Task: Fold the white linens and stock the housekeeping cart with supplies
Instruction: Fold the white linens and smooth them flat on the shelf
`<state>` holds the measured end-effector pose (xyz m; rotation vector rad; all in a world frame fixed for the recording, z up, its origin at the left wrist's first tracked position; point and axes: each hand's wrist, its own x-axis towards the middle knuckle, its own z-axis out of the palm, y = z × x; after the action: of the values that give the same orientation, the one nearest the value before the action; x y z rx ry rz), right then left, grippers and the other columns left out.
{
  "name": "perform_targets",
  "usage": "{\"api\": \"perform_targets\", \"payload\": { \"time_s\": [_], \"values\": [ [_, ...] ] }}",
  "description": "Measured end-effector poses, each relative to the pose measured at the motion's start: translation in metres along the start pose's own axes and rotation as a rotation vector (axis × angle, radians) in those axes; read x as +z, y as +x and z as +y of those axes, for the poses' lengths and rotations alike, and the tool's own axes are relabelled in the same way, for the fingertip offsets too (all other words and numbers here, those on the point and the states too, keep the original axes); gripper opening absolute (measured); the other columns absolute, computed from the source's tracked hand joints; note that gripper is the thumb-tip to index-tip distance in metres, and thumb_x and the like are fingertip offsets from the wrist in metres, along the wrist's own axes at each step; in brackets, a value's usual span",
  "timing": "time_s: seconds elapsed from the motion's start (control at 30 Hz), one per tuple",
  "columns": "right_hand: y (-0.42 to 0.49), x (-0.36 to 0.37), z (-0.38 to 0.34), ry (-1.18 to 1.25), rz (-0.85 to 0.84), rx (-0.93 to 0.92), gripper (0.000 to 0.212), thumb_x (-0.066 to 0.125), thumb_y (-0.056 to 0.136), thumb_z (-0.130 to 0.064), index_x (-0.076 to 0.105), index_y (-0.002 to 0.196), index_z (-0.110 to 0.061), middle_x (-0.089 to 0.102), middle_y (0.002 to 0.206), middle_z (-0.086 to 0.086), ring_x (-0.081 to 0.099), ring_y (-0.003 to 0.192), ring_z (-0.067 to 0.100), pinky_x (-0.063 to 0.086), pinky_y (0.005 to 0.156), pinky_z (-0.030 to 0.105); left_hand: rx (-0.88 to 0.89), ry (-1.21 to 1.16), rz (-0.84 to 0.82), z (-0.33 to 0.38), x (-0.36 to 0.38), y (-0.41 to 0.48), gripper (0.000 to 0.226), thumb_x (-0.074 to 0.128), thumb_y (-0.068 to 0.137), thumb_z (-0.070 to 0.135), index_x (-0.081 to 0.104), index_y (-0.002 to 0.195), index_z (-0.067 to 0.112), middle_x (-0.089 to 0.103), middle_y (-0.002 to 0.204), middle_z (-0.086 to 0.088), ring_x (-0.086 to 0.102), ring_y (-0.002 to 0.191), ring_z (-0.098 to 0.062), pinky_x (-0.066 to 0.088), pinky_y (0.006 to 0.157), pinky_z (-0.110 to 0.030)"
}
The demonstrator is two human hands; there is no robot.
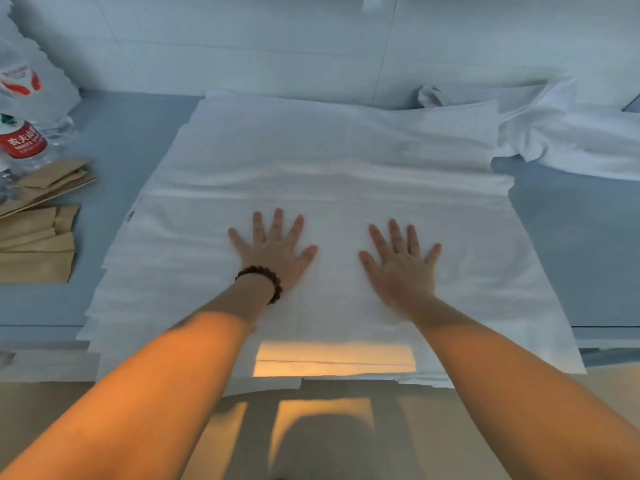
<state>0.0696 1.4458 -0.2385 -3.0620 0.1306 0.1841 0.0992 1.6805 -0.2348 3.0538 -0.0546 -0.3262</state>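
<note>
Right, from my remote seat I see both hands pressed flat on the folded white linen (329,168), which lies spread across the middle of the grey counter (121,133) with its near edge hanging over the front. The left hand (273,251) rests palm-down just left of the cloth's centre. Its fingers (278,223) are straight and fanned apart, gripping nothing. A dark bead bracelet (263,280) circles that wrist. The right hand (401,268) lies just beside it on the same cloth, also palm-down. Its fingers (394,233) are spread and straight, and they too hold nothing. The two hands are near each other but do not touch.

I can make out several layered edges along the linen's left side, so it looks stacked or folded over itself. A second white linen (571,133) sits crumpled at the far right of the counter, its edge meeting the flat one's far right corner. At the left edge stand a clear water bottle with a red label (22,142) and a white plastic bag (31,74) behind it. Brown paper packets (38,233) lie in a loose pile in front of the bottle, apart from the linen. A pale tiled wall (242,36) backs the counter.
</note>
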Motion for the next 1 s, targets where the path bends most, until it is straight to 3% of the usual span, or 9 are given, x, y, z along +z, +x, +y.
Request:
{"api": "perform_targets", "payload": {
  "time_s": [0.07,0.2,0.37,0.47,0.6,0.73,0.83,0.9,1.0],
  "values": [
    [0.006,0.0,-0.001,0.0,0.001,0.004,0.065,0.002,0.084,-0.072,-0.006,0.145,-0.05,-0.009,0.16,-0.011,-0.011,0.147,0.021,-0.005,0.109,0.067,0.019,-0.013,-0.012,0.014,-0.001,-0.01,0.066,0.002,0.087,0.07,-0.015,0.146,0.046,-0.019,0.159,0.007,-0.016,0.145,-0.034,-0.01,0.101,-0.074],
    [0.02,-0.006,0.0,-0.014,-0.031,0.011,0.064,0.006,0.088,-0.07,-0.006,0.146,-0.048,-0.011,0.16,-0.01,-0.012,0.147,0.021,-0.005,0.109,0.068,0.136,-0.034,-0.001,0.044,0.02,-0.059,0.072,-0.011,0.076,0.072,-0.013,0.144,0.049,-0.017,0.159,0.011,-0.019,0.144,-0.032,-0.019,0.096,-0.072],
    [-0.002,-0.006,-0.02,0.072,-0.045,-0.041,0.055,0.015,0.097,-0.056,0.001,0.149,-0.044,-0.007,0.161,-0.006,-0.009,0.147,0.023,-0.004,0.109,0.069,0.125,-0.007,0.065,0.043,0.026,-0.066,0.066,-0.005,0.083,0.07,-0.015,0.145,0.048,-0.017,0.159,0.008,-0.022,0.144,-0.032,-0.022,0.096,-0.069],
    [-0.041,0.006,-0.019,0.054,0.023,-0.107,0.054,0.013,0.096,-0.056,0.004,0.149,-0.046,0.0,0.161,-0.008,-0.004,0.148,0.018,-0.007,0.112,0.061,0.149,-0.001,0.059,0.037,0.027,-0.064,0.066,-0.005,0.082,0.073,-0.017,0.143,0.051,-0.018,0.159,0.012,-0.022,0.144,-0.029,-0.023,0.098,-0.067],
    [-0.058,0.0,0.037,-0.029,0.019,0.017,0.058,0.011,0.093,-0.062,0.001,0.148,-0.046,-0.002,0.161,-0.01,-0.005,0.148,0.017,-0.006,0.115,0.054,0.186,0.017,0.041,0.008,0.027,-0.069,0.069,-0.011,0.077,0.079,-0.022,0.14,0.053,-0.02,0.157,0.014,-0.022,0.145,-0.022,-0.02,0.106,-0.061],
    [-0.073,-0.007,0.102,-0.007,-0.065,0.184,0.061,0.003,0.09,-0.063,-0.007,0.148,-0.046,-0.009,0.161,-0.007,-0.011,0.147,0.018,-0.003,0.117,0.052,0.043,-0.005,0.01,-0.033,0.025,-0.082,0.073,-0.006,0.075,0.082,-0.02,0.141,0.054,-0.023,0.155,0.016,-0.022,0.144,-0.02,-0.015,0.108,-0.063],
    [-0.073,-0.012,0.103,-0.002,-0.149,0.251,0.06,0.008,0.094,-0.061,-0.009,0.148,-0.043,-0.013,0.16,-0.003,-0.013,0.147,0.022,-0.002,0.114,0.061,-0.11,-0.01,-0.015,-0.044,0.024,-0.096,0.072,-0.002,0.078,0.079,-0.02,0.142,0.052,-0.026,0.155,0.013,-0.022,0.144,-0.027,-0.01,0.105,-0.07],
    [-0.075,-0.011,0.072,-0.012,-0.138,0.188,0.059,0.013,0.096,-0.059,-0.006,0.149,-0.041,-0.013,0.16,-0.003,-0.013,0.147,0.024,-0.003,0.112,0.065,-0.132,-0.001,0.001,-0.031,0.023,-0.103,0.072,-0.003,0.079,0.075,-0.018,0.144,0.05,-0.021,0.158,0.009,-0.02,0.144,-0.031,-0.009,0.104,-0.073],
    [-0.086,-0.001,0.011,-0.014,-0.097,-0.065,0.056,0.012,0.097,-0.057,-0.003,0.149,-0.042,-0.011,0.16,-0.006,-0.015,0.147,0.021,-0.009,0.109,0.064,-0.018,0.011,0.013,-0.001,0.024,-0.105,0.072,-0.007,0.077,0.073,-0.017,0.144,0.049,-0.018,0.159,0.01,-0.019,0.145,-0.03,-0.01,0.104,-0.071]
  ]
}}
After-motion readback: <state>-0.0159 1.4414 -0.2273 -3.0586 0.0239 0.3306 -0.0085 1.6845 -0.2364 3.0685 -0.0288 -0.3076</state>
